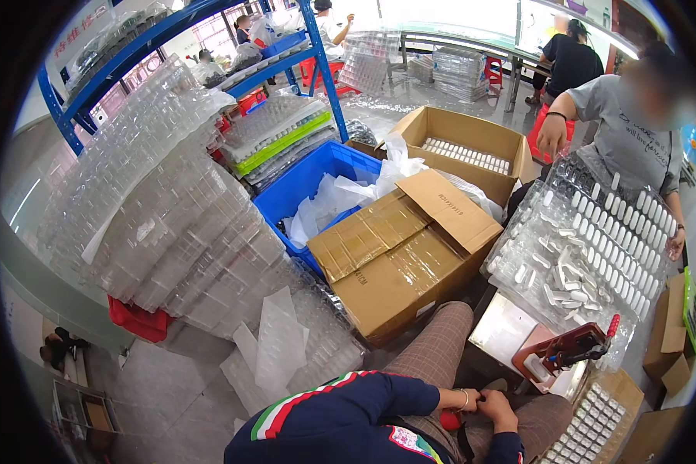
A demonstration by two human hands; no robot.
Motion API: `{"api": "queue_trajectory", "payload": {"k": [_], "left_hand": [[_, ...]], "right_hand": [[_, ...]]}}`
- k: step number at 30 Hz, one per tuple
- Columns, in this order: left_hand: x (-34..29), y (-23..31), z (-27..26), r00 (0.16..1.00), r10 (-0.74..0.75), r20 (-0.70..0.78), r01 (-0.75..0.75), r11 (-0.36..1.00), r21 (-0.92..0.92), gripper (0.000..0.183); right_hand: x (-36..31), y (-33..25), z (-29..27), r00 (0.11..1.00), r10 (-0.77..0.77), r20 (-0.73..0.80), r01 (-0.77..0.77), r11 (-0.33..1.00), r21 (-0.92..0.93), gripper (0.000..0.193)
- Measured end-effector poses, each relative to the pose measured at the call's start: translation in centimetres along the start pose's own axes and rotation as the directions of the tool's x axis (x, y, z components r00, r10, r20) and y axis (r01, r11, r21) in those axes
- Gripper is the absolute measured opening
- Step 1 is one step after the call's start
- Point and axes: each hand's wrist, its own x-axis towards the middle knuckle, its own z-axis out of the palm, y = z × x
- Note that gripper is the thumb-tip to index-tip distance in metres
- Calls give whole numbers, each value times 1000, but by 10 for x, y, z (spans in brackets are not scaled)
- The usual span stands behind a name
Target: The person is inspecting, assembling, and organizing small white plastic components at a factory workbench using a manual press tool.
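Observation:
My left hand (467, 399), a bracelet at its wrist, and my right hand (496, 410) meet low over my lap. The fingers of both are curled together, and whatever they hold is too small or hidden to make out. Just beneath my left wrist a small red thing (450, 420) shows against my checked trousers. To the right of my hands stands a reddish-brown hand press (557, 352) with a red-gripped lever. Beyond it, a clear plastic tray (510, 255) bears rows of white oval pieces (622, 251) and a loose heap of white parts (568, 274).
Tall stacks of clear trays (185, 224) fill the left. Ahead sit a brown carton (398, 255), a blue crate (278, 205) and an open carton (472, 166) of white pieces. Another person (626, 124) is across the tray. A board of white pieces (588, 421) lies at lower right.

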Motion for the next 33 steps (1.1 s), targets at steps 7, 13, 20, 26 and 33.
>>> {"api": "queue_trajectory", "payload": {"k": [7, 13, 20, 26, 33], "left_hand": [[-5, 5, -2, 999, -31, 17, 31, 999, -35, 43], [-6, 6, -1, 999, 48, -25, -49, 999, -1, 34], [-3, -12, -1, 986, 142, -89, -130, 983, 127, 41], [-20, 16, -16, 992, 123, 24, -125, 977, 173, 45], [-21, 9, -18, 991, 134, 1, -132, 977, 167, 48]], "right_hand": [[-3, -5, -5, 1000, 12, 15, -12, 1000, -5, 30], [-5, -5, -3, 1000, -13, -9, 13, 1000, -27, 30], [2, -3, 1, 1000, -5, 17, 5, 999, -31, 29], [-1, 2, -2, 999, 17, 49, -15, 999, -47, 29], [-3, -5, -5, 996, 46, 76, -41, 996, -74, 31]]}}
